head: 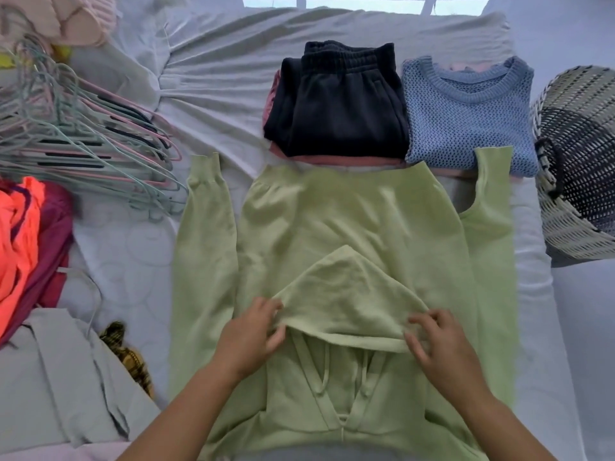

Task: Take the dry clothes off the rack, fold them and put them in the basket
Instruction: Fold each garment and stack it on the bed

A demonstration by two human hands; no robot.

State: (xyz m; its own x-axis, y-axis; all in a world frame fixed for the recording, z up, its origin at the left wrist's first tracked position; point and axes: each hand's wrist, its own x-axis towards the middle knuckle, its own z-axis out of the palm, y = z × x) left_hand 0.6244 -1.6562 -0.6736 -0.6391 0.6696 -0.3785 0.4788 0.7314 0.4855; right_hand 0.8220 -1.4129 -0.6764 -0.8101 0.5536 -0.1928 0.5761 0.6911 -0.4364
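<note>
- A light green cotton hoodie [346, 221] lies flat, drawstring side up, on the grey-white bed sheet [216, 81]. It sits in the middle of the bed and reaches to the near edge.
- Its hood is folded over the chest. Both sleeves run straight along the body, cuffs pointing to the far edge.
- The left hand [253, 331] pinches the left end of the hood's rim, fingers curled round the cloth.
- The right hand [436, 344] grips the right end of the same rim, fingers also curled.
- Just beyond the hoodie, folded dark navy sweatpants [336, 104] rest on a folded pink garment [332, 159].
- Touching them on the right is a folded blue open-knit sweater [466, 118].
- A black-and-white woven basket [579, 161] stands tilted at the bed's right edge, just beside the sweater.
- A pile of green and pink wire hangers [83, 138] lies at the left edge.
- Nearer along that edge lie crumpled orange and maroon clothes [20, 234].
- A pale grey garment [56, 377] covers the near left corner.
</note>
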